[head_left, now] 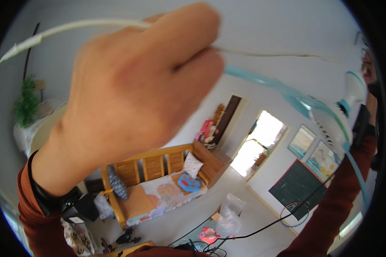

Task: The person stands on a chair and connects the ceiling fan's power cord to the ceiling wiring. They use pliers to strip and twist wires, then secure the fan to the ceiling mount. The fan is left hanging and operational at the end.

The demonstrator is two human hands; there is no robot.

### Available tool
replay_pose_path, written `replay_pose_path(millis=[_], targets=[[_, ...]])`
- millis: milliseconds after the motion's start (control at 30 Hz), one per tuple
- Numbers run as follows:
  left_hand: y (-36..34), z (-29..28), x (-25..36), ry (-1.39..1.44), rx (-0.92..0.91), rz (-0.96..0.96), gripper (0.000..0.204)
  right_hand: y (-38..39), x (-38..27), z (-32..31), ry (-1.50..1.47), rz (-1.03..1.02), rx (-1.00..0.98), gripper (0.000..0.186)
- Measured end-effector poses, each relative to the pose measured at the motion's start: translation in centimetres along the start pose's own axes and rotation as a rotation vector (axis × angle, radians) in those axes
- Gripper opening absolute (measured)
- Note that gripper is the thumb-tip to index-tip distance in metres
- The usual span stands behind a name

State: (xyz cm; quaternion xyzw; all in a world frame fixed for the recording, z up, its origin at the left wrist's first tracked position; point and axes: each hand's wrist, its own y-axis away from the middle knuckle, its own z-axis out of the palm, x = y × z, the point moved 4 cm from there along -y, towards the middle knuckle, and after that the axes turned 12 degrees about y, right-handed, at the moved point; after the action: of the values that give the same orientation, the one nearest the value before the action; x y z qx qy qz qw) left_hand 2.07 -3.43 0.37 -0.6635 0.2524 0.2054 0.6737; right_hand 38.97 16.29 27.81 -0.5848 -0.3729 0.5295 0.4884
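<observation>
White cord [90, 23] is held up in the air by the left hand [133, 85], whose fingers are curled tightly around it. To the left of that fist, a thicker length with a wrapped, joint-like section is seen; to its right, a much thinner end is left free. The cord is judged light and flexible, best gripped on the thicker length near the fist, since the thin end could be easily bent or broken. Beyond the fist, toward the right hand [372, 106], a glossy pale blue strip [257, 78] is stretched, probably soft and a little slippery. A slotted white-and-teal piece [330, 122], apparently of light, rigid plastic, is seen just beside the right wrist. The right hand is mostly cut off by the rim, so its grip cannot be told.

Left of the left hand, a green plant [25, 103] is seen. Below that hand, a wooden sofa [152, 167] is set on a pale floor [225, 184]. Low between the forearms, a greenish table [194, 234] is partly covered by clear plastic [231, 214]. Toward the right forearm, a bright doorway [261, 141] is followed by a dark chalkboard [297, 188].
</observation>
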Motion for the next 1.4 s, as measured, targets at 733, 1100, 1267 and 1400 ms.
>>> replay_pose_path(millis=[733, 1100, 1267, 1400], targets=[[-0.5, 0.8, -0.4, 0.078, 0.089, -0.093, 0.016, 3.3, -1.2, 1.4, -0.255, 0.030, -0.113, 0.017], [-2.5, 1.0, -0.8, 0.030, 0.119, -0.076, 0.017, 2.1, -0.2, 2.6, -0.027, -0.047, 0.213, 0.017], [-2.8, 1.9, -0.4, 0.035, 0.105, -0.034, 0.016, 1.9, 0.5, 2.4, 0.519, -0.161, 0.465, 0.016], [-3.1, 2.6, -0.1, 0.045, 0.117, -0.049, 0.015, 2.4, 0.7, 1.8, 0.835, -0.187, 0.616, 0.015]])
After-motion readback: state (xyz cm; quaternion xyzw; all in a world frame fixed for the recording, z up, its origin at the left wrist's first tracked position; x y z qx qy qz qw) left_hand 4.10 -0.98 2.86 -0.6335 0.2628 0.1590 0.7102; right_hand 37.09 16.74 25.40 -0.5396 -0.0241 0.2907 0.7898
